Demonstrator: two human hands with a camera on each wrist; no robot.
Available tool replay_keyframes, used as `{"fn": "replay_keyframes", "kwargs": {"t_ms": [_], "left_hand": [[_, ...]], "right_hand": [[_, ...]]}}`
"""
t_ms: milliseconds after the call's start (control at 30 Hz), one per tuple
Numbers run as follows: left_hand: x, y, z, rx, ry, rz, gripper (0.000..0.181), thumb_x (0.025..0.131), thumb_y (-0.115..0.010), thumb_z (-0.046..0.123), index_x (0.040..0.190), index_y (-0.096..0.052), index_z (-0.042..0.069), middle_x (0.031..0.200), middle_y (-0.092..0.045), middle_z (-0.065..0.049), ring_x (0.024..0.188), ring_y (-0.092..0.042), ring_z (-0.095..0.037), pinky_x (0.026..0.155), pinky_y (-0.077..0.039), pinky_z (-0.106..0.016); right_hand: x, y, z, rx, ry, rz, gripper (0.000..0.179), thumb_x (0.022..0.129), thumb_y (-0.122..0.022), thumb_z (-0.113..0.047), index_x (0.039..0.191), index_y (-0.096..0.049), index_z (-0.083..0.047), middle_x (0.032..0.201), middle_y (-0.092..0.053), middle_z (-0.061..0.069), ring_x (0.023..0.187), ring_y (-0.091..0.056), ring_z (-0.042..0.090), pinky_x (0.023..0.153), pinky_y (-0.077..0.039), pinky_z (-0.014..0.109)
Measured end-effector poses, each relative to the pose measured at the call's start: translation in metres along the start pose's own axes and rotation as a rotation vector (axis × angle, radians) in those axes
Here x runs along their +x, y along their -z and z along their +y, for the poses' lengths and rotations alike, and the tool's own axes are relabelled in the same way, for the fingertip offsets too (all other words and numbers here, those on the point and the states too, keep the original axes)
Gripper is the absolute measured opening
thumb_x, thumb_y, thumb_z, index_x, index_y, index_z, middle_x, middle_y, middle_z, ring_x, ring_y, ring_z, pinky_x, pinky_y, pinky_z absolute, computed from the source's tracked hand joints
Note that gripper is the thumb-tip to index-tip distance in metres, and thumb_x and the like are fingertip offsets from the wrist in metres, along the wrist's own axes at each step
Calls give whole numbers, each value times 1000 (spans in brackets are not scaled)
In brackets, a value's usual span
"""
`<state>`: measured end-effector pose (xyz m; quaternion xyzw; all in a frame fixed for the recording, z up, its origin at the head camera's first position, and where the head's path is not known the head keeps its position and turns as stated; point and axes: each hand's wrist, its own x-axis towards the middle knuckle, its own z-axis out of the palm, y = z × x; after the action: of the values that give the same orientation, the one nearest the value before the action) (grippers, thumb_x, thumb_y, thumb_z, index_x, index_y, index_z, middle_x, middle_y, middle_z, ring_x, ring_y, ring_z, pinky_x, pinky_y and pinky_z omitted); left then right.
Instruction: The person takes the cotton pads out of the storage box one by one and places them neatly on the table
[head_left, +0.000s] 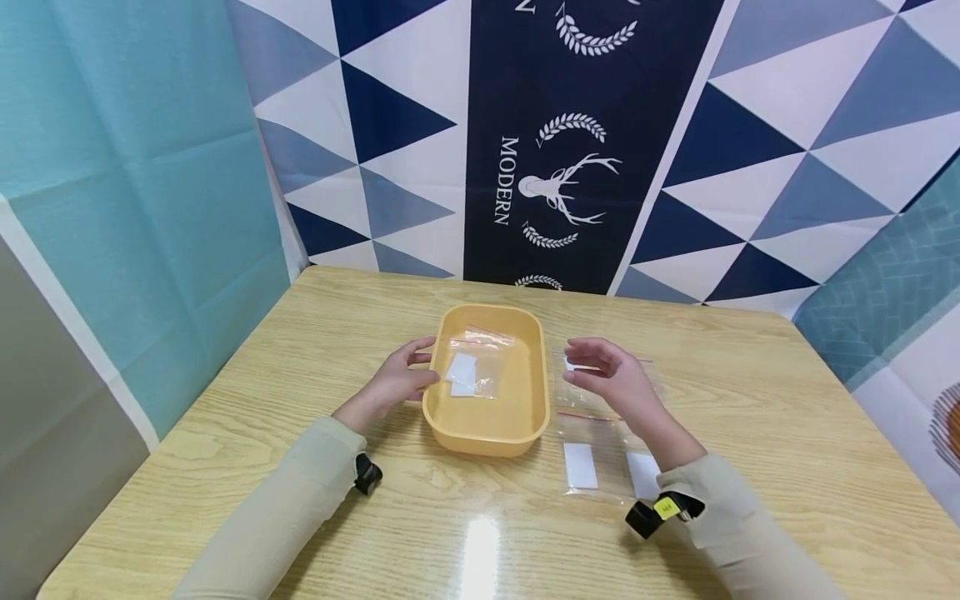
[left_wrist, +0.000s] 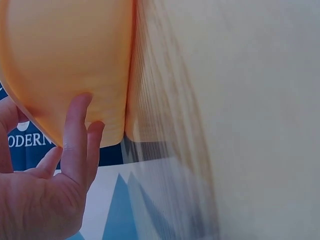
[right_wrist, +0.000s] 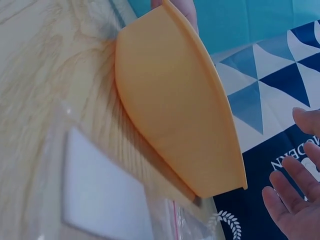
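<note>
My left hand [head_left: 393, 379] is at the left side of a yellow plastic bin [head_left: 487, 439], holding its rim. Its fingertips rest against the outer wall, and the thumb reaches over the rim. Inside the bin lie small clear zip bags [head_left: 487, 371] with a white card [head_left: 462, 373]. My right hand [head_left: 611, 375] hovers just right of the bin, its fingers loosely bent with nothing between them. Under and in front of it, several clear zip bags with red seal lines lie on the table, one holding a white card [head_left: 580, 465] and another a white card [head_left: 642, 475].
The wood-grain table [head_left: 360, 533] runs back to a patterned cloth [head_left: 405, 125] with blue and white triangles. A teal curtain [head_left: 135, 183] hangs on the left. Each wrist wears a black camera, the right one [head_left: 647, 517] with a yellow label.
</note>
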<state>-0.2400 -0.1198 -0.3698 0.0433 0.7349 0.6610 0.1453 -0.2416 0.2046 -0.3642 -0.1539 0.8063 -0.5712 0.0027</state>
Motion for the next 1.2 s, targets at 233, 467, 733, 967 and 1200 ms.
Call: {"fn": "replay_keyframes", "kwargs": {"t_ms": [233,467,733,967,1200], "left_hand": [[-2,0,1,-8,-7,-6,66,87,-55,-2,146,-25,4,138,-32,-29,111,-50,-44,81,-52,-44],[0,0,1,-13,-4,-10,67,87,-56,-2,146,-25,5,139,-32,-28,112,-50,-44,84,-50,-47],[-2,-1,2,-5,-3,-5,67,87,-55,-2,146,-24,3,138,-31,-29,112,-49,-44,84,-50,-48],[0,-1,2,0,9,-3,67,87,-56,-2,146,-25,4,139,-32,-28,112,-49,-44,86,-49,-49],[16,3,-16,-10,2,14,67,86,-56,-2,146,-26,6,138,-34,-27,109,-52,-43,81,-52,-47]], "right_hand": [[11,-8,-7,35,1,6,49,83,-70,-8,127,-50,1,121,-55,19,112,-51,36,83,-51,24],[25,-16,-13,58,-27,-9,50,83,-71,-11,127,-51,-1,123,-53,22,111,-53,32,84,-50,25],[39,-24,-19,54,8,0,51,82,-72,-9,127,-51,2,120,-56,19,111,-53,34,84,-50,26],[51,-32,-26,63,28,4,47,81,-72,-8,124,-54,-1,118,-58,17,111,-53,33,85,-50,29],[63,-41,-30,79,25,19,48,81,-72,-8,125,-53,0,118,-58,16,110,-54,31,88,-48,31]]}}
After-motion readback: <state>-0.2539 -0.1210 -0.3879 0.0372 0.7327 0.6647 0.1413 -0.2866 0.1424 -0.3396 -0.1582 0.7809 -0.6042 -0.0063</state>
